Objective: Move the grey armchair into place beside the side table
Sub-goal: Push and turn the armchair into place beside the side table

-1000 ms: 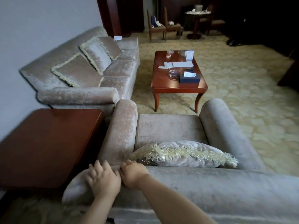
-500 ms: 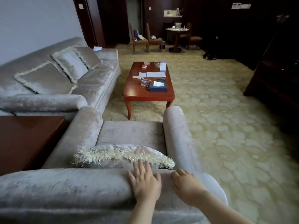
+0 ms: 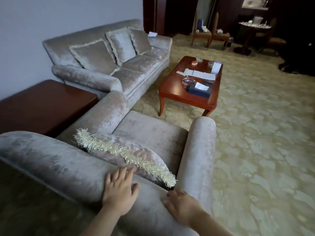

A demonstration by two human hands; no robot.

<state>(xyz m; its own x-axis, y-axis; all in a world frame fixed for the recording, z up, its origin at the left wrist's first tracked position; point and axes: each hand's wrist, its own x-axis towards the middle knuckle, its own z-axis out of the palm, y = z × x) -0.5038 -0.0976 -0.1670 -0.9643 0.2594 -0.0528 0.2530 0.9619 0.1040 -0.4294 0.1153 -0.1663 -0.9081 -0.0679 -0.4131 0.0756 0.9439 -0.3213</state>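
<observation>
Seen from the head camera, the grey armchair (image 3: 150,132) stands on the patterned carpet (image 3: 255,150) with one armrest just beside the dark wooden side table (image 3: 42,106). A fringed cushion (image 3: 126,150) leans against its backrest. The left hand (image 3: 119,193) and right hand (image 3: 182,205) both rest on top of the backrest near its right end, each grip apart, fingers lying flat on the fabric.

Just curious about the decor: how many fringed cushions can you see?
4: three line the sofa back; one cushion rests on the armchair seat. More may be hidden.
</observation>
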